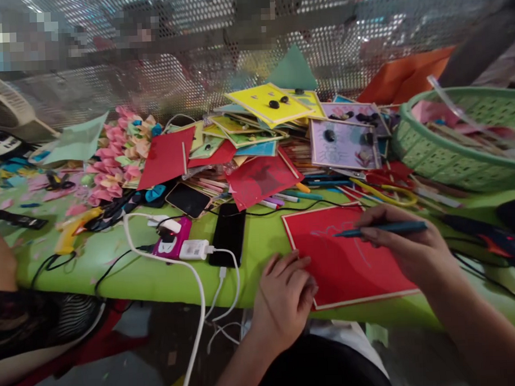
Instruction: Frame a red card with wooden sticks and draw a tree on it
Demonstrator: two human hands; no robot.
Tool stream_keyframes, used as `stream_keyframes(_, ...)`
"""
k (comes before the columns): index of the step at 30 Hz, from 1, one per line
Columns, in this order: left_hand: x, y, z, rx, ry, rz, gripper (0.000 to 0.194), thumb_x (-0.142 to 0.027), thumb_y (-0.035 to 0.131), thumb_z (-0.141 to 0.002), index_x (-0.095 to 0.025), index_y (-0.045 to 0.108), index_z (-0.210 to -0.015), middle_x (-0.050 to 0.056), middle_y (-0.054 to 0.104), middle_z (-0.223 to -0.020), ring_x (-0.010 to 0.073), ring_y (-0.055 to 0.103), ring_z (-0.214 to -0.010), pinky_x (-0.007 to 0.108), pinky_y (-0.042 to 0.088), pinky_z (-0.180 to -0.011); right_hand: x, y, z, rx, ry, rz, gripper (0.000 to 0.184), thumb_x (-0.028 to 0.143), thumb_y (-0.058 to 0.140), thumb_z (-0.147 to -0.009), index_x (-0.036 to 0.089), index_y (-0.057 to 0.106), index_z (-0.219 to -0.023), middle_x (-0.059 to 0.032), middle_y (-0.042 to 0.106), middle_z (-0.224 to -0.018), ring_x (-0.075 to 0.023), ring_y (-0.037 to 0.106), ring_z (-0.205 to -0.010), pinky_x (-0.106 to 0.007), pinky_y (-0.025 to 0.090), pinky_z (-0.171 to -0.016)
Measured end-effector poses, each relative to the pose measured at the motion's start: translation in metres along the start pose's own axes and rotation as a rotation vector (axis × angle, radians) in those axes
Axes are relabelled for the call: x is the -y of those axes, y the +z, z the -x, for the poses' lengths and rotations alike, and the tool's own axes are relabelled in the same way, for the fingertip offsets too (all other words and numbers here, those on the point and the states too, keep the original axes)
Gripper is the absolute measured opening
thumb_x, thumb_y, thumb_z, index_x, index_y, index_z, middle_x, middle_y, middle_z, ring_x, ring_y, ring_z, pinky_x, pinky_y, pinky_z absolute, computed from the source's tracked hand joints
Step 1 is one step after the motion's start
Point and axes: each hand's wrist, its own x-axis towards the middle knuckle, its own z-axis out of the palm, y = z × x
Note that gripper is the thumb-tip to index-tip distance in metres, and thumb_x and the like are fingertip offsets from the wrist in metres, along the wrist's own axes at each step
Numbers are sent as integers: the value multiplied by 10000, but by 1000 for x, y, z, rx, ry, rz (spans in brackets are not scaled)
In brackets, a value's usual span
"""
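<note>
A red card (342, 269) with a pale border lies on the green table in front of me, thin grey-blue lines drawn across its upper part. My right hand (405, 241) holds a dark blue pen (400, 227) in a writing grip, tip at the drawn lines. At the card's lower left edge rests my left hand (286, 293), its fingers curled over the border and pressed close together. The thumb of that hand is partly hidden.
Left of the card lie a black phone (229, 233) and a purple power strip (174, 241) with white cables. Behind are piled cards (255, 125) and pink paper flowers (112, 158). A green basket (445, 147) and a glue gun (491, 238) stand right. Another person's hand (0, 258) shows left.
</note>
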Motion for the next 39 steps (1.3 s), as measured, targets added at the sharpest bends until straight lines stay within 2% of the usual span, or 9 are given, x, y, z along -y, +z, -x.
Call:
stream_keyframes(6, -1, 2, 3, -11, -27, 12, 78, -191, 663, -973, -246, 637, -1023, -8, 767, -1302, 215, 639, -1342, 452, 419, -1196, -16, 8, -18, 57, -18, 109, 292, 528, 847, -783, 262, 756, -861, -1, 669, -762, -164, 568, -686, -254, 439, -588)
stream_keyframes(12, -2, 5, 3, -31, -24, -12, 79, -216, 678, -964, -240, 644, -1030, -3, 771, -1283, 204, 647, -1326, 427, 424, -1203, -28, 2, -17, 26, -43, 209, 300, 559, 842, -735, 275, 759, -785, -10, 657, -695, -192, 574, -657, -266, 444, -561)
stream_keyframes(19, 1, 7, 5, -27, -21, -10, 46, -246, 650, -991, -249, 632, -1034, -5, 769, -1291, 214, 640, -1341, 435, 407, -1210, -31, -5, -15, 21, 7, 206, 287, 554, 863, -704, 307, 806, -839, -34, 723, -775, -238, 641, -732, -287, 517, -615)
stream_keyframes(24, -1, 6, 4, -32, -24, -12, 60, -225, 666, -977, -245, 620, -1010, -16, 769, -1281, 205, 640, -1338, 419, 398, -1210, -30, -6, -14, 29, 5, 245, 285, 550, 852, -721, 303, 797, -852, -25, 716, -754, -223, 633, -705, -271, 507, -602)
stream_keyframes(30, -1, 5, 4, -31, -27, -10, 80, -217, 656, -982, -246, 628, -1051, -21, 763, -1307, 197, 631, -1350, 414, 385, -1221, -18, 5, -15, 6, -52, 266, 299, 556, 833, -725, 270, 755, -762, -18, 690, -712, -197, 624, -658, -254, 493, -591)
stream_keyframes(36, 0, 4, 3, -19, -25, -6, 66, -238, 629, -1003, -244, 656, -1063, 3, 768, -1307, 212, 627, -1361, 440, 397, -1230, -22, 6, -14, 94, -70, 267, 296, 537, 800, -805, 258, 722, -743, -8, 638, -662, -180, 568, -615, -276, 450, -561)
stream_keyframes(39, -1, 2, 2, -11, -18, -21, 62, -222, 629, -999, -243, 664, -1046, 11, 767, -1315, 216, 636, -1352, 456, 419, -1219, -21, 6, -11, 98, -72, 269, 269, 505, 790, -846, 254, 719, -779, -2, 634, -680, -170, 553, -621, -286, 435, -576)
